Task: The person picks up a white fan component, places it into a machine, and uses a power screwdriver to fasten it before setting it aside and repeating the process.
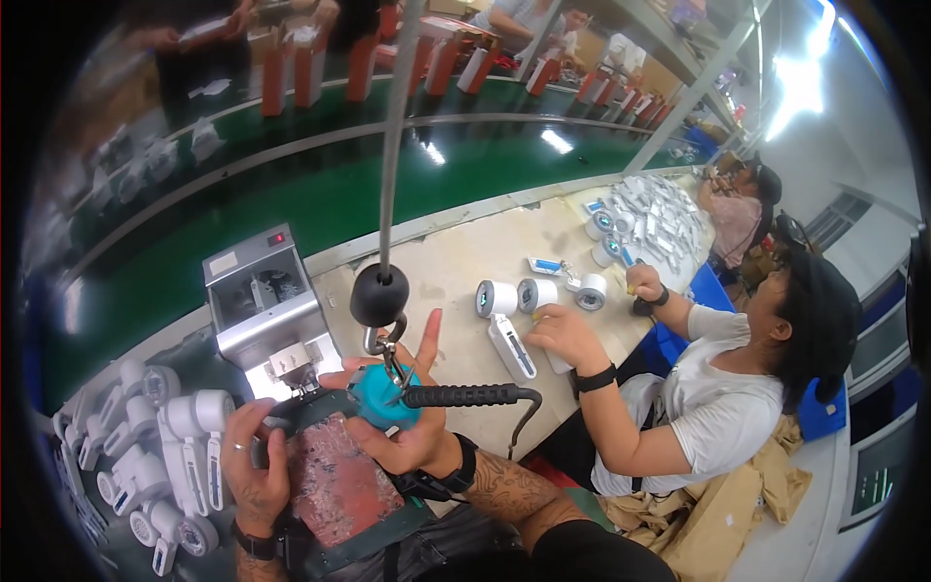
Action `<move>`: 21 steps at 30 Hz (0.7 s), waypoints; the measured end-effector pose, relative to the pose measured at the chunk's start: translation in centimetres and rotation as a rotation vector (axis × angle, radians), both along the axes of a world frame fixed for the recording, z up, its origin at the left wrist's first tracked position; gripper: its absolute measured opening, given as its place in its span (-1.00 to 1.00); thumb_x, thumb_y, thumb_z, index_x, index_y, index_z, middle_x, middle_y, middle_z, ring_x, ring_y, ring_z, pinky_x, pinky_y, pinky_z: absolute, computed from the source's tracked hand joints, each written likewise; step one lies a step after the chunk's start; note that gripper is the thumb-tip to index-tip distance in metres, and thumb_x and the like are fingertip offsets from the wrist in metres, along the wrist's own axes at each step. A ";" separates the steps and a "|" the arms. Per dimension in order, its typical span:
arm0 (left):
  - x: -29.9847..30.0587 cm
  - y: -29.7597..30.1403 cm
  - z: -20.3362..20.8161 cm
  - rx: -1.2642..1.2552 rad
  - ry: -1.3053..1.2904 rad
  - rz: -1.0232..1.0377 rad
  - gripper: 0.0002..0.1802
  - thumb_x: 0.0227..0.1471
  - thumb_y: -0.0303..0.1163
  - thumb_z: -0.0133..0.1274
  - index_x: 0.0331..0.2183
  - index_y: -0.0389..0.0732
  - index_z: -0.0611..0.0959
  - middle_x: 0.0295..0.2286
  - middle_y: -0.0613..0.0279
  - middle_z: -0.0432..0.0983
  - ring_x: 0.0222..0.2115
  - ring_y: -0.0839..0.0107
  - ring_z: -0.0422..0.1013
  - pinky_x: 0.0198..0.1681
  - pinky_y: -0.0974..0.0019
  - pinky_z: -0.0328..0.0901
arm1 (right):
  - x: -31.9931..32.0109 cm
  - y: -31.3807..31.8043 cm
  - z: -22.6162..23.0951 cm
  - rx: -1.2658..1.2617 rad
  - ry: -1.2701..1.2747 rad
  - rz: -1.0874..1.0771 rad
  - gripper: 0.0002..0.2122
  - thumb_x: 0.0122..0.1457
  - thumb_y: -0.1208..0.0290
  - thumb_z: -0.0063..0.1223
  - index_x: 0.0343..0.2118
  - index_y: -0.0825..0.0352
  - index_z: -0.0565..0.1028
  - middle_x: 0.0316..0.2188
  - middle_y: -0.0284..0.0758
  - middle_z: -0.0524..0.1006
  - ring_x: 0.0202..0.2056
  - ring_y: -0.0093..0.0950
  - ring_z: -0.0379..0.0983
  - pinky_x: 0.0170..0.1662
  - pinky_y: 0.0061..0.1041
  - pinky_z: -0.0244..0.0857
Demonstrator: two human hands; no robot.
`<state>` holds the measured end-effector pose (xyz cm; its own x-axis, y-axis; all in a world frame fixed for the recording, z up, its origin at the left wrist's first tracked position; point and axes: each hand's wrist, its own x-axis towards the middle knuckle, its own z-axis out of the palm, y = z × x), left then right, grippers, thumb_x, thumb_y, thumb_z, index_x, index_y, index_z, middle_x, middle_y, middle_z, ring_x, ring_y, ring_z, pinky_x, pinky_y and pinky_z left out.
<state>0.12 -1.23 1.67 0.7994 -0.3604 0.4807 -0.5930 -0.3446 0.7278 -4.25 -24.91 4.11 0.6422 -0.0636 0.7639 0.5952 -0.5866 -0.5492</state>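
My right hand [427, 427] is wrapped round a teal electric screwdriver [380, 396], with one finger stretched out past it. The screwdriver hangs by a hook below a black ball [379, 294], and a black ribbed cord [461, 395] leads off to the right. Its tip is hidden below. My left hand [255, 466] is half curled, thumb apart from the fingers, and nothing shows in it. It is nearest to the lit front of a grey screw feeder [269, 325]. Between my hands lies a worn red pad [341, 480] on a dark green mat.
White handheld fans [184, 436] are heaped on the left. A co-worker [722, 378] on the right reaches over the table [427, 262] toward several white round-headed units [504, 325] and a pile of white parts [659, 213]. A green conveyor belt [320, 170] runs behind.
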 end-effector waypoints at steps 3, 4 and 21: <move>0.0 -0.1 0.0 0.004 -0.003 -0.005 -0.62 0.07 -0.65 0.05 -0.02 -0.33 0.59 -0.11 -0.03 0.52 -0.41 0.32 0.44 -0.21 0.29 0.36 | -0.4 0.4 -1.4 0.093 0.025 0.108 -0.50 0.17 0.34 0.20 0.11 0.52 0.38 -0.05 -0.07 0.63 0.15 -0.24 0.49 0.44 0.20 -0.56; -0.1 -0.1 0.0 0.007 0.005 -0.006 -0.62 0.07 -0.65 0.05 -0.02 -0.34 0.59 -0.10 -0.04 0.52 -0.41 0.32 0.44 -0.21 0.29 0.36 | -0.6 1.1 -1.8 0.309 0.059 0.190 -0.50 0.15 0.43 0.19 0.12 0.54 0.36 0.06 0.04 0.52 0.13 -0.19 0.50 0.38 0.14 -0.21; -0.4 0.6 1.5 0.098 -0.067 -0.067 -0.62 0.07 -0.56 0.12 -0.03 -0.30 0.60 -0.20 0.11 0.58 -0.41 0.41 0.38 -0.26 0.35 0.31 | -0.6 0.7 1.3 0.244 0.051 0.056 -0.55 0.10 0.51 0.26 0.07 0.45 0.45 0.09 0.02 0.51 0.20 -0.13 0.41 0.30 -0.11 0.15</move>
